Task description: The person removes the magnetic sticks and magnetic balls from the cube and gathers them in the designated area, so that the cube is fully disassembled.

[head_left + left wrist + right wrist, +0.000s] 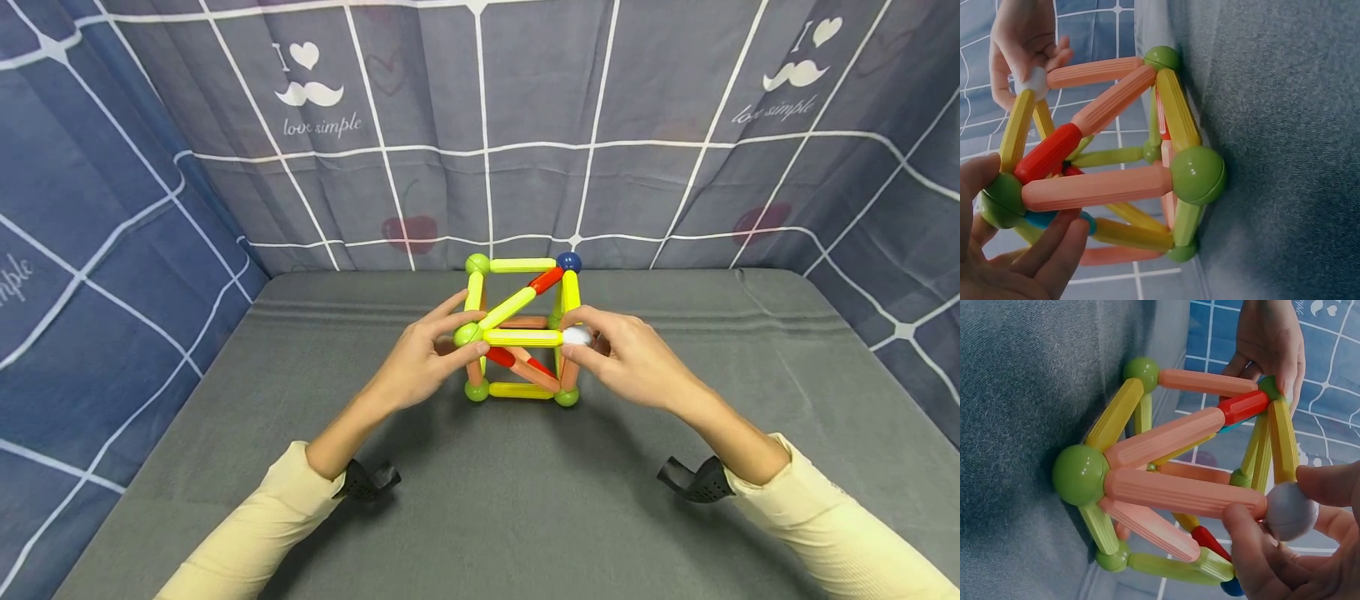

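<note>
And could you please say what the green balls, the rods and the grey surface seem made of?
Green balls: probably glossy plastic, given highlights and seams. Rods: likely plastic, duller sheen, fine lengthwise ridges. Grey surface: apparently matte fabric, from its mottled texture.

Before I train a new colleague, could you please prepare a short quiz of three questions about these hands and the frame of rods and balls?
1. What colour is the ball in the right grip?
2. True or false: the left grip holds a dark blue ball.
3. The rod running directly between the two held balls is: A) red; B) blue; C) yellow.

Key:
1. White.
2. False; it holds a green ball.
3. C.
</note>
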Tool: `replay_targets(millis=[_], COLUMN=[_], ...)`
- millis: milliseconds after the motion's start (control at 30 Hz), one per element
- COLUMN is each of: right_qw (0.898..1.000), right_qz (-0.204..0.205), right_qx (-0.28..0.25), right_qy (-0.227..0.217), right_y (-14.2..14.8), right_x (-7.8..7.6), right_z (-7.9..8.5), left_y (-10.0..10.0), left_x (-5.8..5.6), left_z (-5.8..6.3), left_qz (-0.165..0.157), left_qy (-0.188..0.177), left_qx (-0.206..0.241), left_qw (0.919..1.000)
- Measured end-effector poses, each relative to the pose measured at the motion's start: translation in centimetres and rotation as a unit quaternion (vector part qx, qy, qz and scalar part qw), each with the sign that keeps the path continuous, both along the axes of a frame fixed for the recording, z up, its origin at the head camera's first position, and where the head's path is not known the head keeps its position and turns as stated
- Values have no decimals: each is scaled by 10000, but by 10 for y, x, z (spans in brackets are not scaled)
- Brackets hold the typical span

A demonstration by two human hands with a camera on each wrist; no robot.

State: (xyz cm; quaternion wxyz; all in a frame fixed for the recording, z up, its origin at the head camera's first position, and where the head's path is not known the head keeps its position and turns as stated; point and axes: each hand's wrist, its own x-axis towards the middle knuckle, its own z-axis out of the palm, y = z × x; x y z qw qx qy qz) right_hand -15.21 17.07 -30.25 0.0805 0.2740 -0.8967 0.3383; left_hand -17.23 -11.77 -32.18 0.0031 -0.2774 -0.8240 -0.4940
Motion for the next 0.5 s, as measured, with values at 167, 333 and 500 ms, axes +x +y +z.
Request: replay_targets(millis=[167, 333, 500], right_qw=[9988, 9964, 9972], right_qz=[32, 127, -42], right_qx=[-135, -440, -297], right_qy=[-467, -711, -691], right_y=[0, -2, -3], right_x=[3, 3, 4], right_z=[3, 8, 11], left_y=[2, 2, 2], left_x=[1, 1, 2], left_z=[-1, -2, -2], left_qz=[31, 39, 41], left_qy=[123, 190, 266], left_qx=[83, 138, 154], left_qw=[9999, 9997, 9995])
